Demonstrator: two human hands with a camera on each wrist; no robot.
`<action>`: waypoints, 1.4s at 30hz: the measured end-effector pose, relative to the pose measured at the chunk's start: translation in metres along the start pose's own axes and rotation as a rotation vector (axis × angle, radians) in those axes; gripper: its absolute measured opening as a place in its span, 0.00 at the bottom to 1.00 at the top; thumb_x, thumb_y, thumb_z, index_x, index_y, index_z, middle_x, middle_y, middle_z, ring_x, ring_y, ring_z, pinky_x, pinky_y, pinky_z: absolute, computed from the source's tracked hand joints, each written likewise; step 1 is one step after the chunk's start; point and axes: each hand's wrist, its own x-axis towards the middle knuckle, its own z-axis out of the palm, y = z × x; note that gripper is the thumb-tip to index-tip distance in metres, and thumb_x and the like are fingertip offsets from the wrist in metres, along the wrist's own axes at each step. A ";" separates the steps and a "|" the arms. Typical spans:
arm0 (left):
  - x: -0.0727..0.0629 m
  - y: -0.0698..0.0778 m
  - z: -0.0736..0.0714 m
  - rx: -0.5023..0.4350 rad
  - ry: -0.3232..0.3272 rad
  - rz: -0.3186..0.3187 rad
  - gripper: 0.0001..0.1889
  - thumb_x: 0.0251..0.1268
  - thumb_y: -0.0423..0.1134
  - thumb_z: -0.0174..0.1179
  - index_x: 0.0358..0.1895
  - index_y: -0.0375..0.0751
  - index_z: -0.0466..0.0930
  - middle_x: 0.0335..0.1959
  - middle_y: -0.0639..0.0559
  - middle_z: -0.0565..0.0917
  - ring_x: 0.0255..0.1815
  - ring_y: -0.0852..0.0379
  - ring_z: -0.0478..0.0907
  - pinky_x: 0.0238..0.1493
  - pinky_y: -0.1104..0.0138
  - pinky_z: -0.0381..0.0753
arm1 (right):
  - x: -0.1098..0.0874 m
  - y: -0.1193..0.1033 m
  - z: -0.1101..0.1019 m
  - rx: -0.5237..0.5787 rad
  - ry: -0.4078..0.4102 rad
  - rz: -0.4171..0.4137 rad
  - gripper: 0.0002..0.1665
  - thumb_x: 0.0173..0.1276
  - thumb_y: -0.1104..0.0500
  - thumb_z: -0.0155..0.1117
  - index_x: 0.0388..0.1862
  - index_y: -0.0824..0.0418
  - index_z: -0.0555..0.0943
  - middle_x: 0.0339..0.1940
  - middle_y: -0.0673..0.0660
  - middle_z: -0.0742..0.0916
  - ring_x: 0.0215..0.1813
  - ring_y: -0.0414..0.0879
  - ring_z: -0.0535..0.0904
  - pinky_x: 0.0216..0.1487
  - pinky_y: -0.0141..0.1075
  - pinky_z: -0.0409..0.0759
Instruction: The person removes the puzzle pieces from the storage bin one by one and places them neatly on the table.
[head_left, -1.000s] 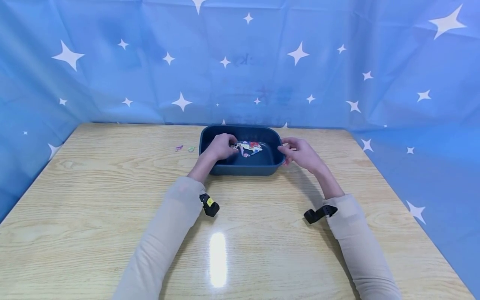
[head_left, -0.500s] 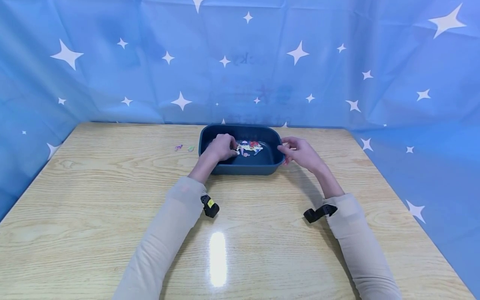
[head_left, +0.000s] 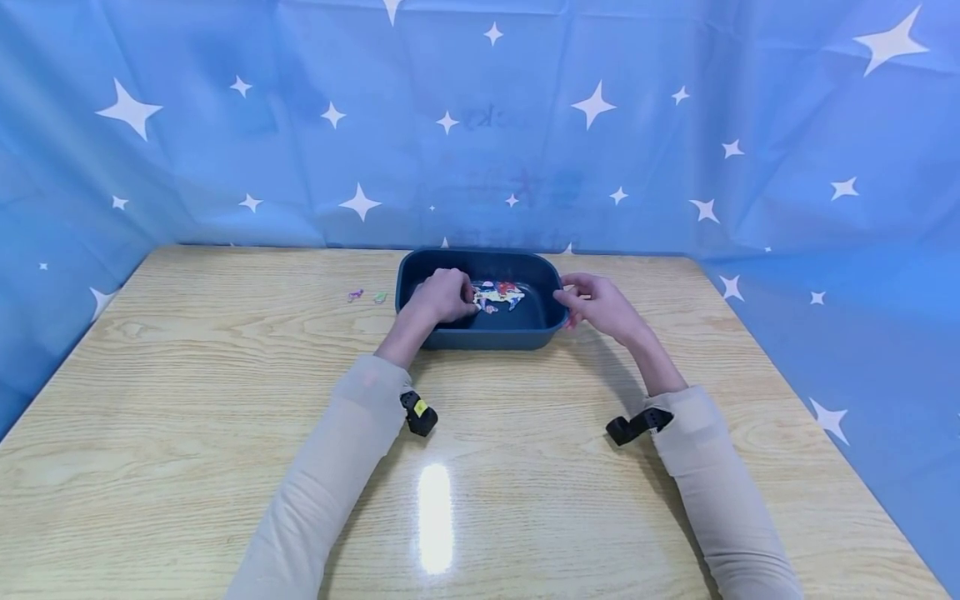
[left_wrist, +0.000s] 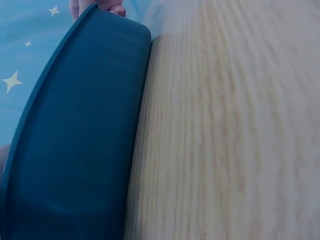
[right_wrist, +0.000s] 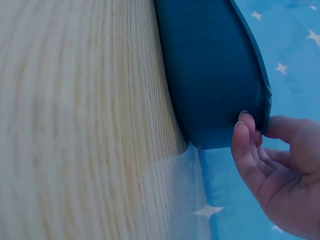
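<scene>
A dark blue plastic bin (head_left: 491, 340) stands at the far side of the table. My left hand (head_left: 442, 296) reaches over its near left side, fingers bent down beside a small heap of flat colourful pieces (head_left: 498, 293) on the bin floor. Whether a piece is between those fingertips cannot be made out; the left wrist view shows mainly the bin's outer wall (left_wrist: 80, 115). My right hand (head_left: 600, 307) grips the bin's right end. In the right wrist view its thumb lies over the rim, with fingers (right_wrist: 242, 145) against the outside wall.
Left of the bin, a small purple piece (head_left: 356, 295) and a small green piece (head_left: 380, 297) lie on the wooden table (head_left: 225, 375). A blue curtain with white stars (head_left: 360, 125) hangs right behind the table's back edge.
My left hand has shifted slightly within the bin, its fingertips closing in by the heap, where pieces have moved a little. The right hand keeps its grip on the rim.
</scene>
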 end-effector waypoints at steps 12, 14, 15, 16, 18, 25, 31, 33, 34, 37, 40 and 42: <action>-0.002 0.000 -0.002 -0.065 -0.037 0.023 0.15 0.70 0.40 0.65 0.56 0.37 0.80 0.42 0.46 0.80 0.41 0.51 0.77 0.47 0.58 0.78 | 0.001 -0.001 -0.001 -0.005 0.003 0.010 0.29 0.80 0.55 0.56 0.71 0.72 0.67 0.41 0.70 0.83 0.32 0.59 0.85 0.41 0.43 0.86; -0.002 0.000 -0.003 -0.084 -0.036 0.027 0.13 0.70 0.39 0.65 0.52 0.37 0.81 0.40 0.46 0.80 0.40 0.51 0.76 0.46 0.59 0.77 | 0.001 -0.001 -0.001 -0.006 0.003 0.013 0.29 0.80 0.55 0.57 0.71 0.72 0.68 0.41 0.70 0.82 0.32 0.59 0.85 0.41 0.44 0.86; -0.002 0.000 -0.003 -0.092 -0.032 0.030 0.11 0.70 0.38 0.65 0.49 0.37 0.82 0.40 0.47 0.80 0.39 0.51 0.76 0.46 0.59 0.77 | 0.001 -0.001 -0.001 -0.004 0.002 0.015 0.29 0.80 0.55 0.57 0.71 0.72 0.68 0.41 0.70 0.82 0.31 0.58 0.85 0.41 0.44 0.86; -0.002 0.000 -0.002 -0.098 -0.025 0.035 0.09 0.69 0.38 0.66 0.47 0.38 0.82 0.39 0.47 0.80 0.39 0.51 0.76 0.45 0.60 0.77 | 0.001 -0.001 -0.002 -0.002 0.002 0.017 0.29 0.80 0.55 0.57 0.71 0.72 0.68 0.41 0.70 0.82 0.31 0.58 0.85 0.42 0.44 0.86; -0.002 0.000 -0.002 -0.109 -0.007 0.048 0.06 0.69 0.37 0.66 0.43 0.39 0.82 0.39 0.47 0.81 0.39 0.51 0.76 0.45 0.59 0.77 | 0.001 -0.001 -0.002 0.002 0.002 0.018 0.29 0.80 0.55 0.57 0.70 0.72 0.68 0.40 0.70 0.82 0.31 0.58 0.85 0.41 0.44 0.86; 0.000 0.002 -0.003 -0.144 0.098 0.093 0.06 0.75 0.35 0.58 0.45 0.42 0.86 0.42 0.48 0.85 0.41 0.52 0.79 0.51 0.58 0.79 | 0.001 -0.002 -0.003 -0.008 0.005 0.012 0.29 0.80 0.55 0.57 0.71 0.72 0.68 0.41 0.70 0.82 0.30 0.56 0.85 0.41 0.45 0.85; -0.005 0.000 -0.006 -0.266 0.247 0.145 0.09 0.77 0.36 0.57 0.49 0.39 0.85 0.41 0.47 0.85 0.38 0.52 0.79 0.46 0.60 0.80 | 0.001 -0.001 -0.001 0.009 0.012 0.017 0.28 0.80 0.55 0.57 0.70 0.72 0.69 0.41 0.70 0.82 0.30 0.56 0.85 0.42 0.51 0.85; -0.008 -0.001 -0.008 -0.304 0.299 0.169 0.09 0.76 0.37 0.58 0.49 0.39 0.85 0.40 0.48 0.86 0.37 0.53 0.80 0.45 0.61 0.80 | 0.000 -0.001 0.000 0.018 0.011 0.019 0.28 0.80 0.56 0.57 0.70 0.72 0.68 0.40 0.69 0.82 0.31 0.57 0.85 0.43 0.51 0.85; -0.009 -0.002 -0.009 -0.328 0.326 0.179 0.08 0.76 0.36 0.59 0.48 0.39 0.85 0.39 0.47 0.86 0.37 0.53 0.80 0.44 0.61 0.80 | 0.000 -0.002 0.000 0.021 0.010 0.018 0.28 0.80 0.56 0.57 0.70 0.72 0.68 0.40 0.69 0.82 0.31 0.58 0.85 0.42 0.51 0.85; -0.013 -0.004 -0.013 -0.404 0.401 0.207 0.07 0.74 0.36 0.60 0.47 0.38 0.85 0.38 0.47 0.86 0.37 0.53 0.80 0.43 0.61 0.80 | -0.001 -0.002 0.002 0.028 0.009 0.016 0.29 0.80 0.55 0.57 0.71 0.72 0.68 0.39 0.68 0.82 0.32 0.60 0.84 0.43 0.52 0.85; -0.017 -0.007 -0.015 -0.488 0.453 0.223 0.06 0.73 0.35 0.62 0.45 0.37 0.85 0.37 0.47 0.86 0.36 0.52 0.80 0.42 0.62 0.80 | -0.002 -0.003 0.002 0.025 0.010 0.015 0.29 0.80 0.55 0.57 0.71 0.72 0.68 0.39 0.68 0.82 0.31 0.60 0.84 0.44 0.54 0.84; -0.020 -0.009 -0.018 -0.546 0.472 0.225 0.05 0.72 0.34 0.63 0.44 0.37 0.85 0.36 0.46 0.86 0.36 0.52 0.80 0.42 0.64 0.80 | -0.002 -0.003 0.002 0.023 0.009 0.015 0.29 0.80 0.55 0.57 0.71 0.72 0.68 0.39 0.69 0.82 0.31 0.60 0.84 0.44 0.55 0.84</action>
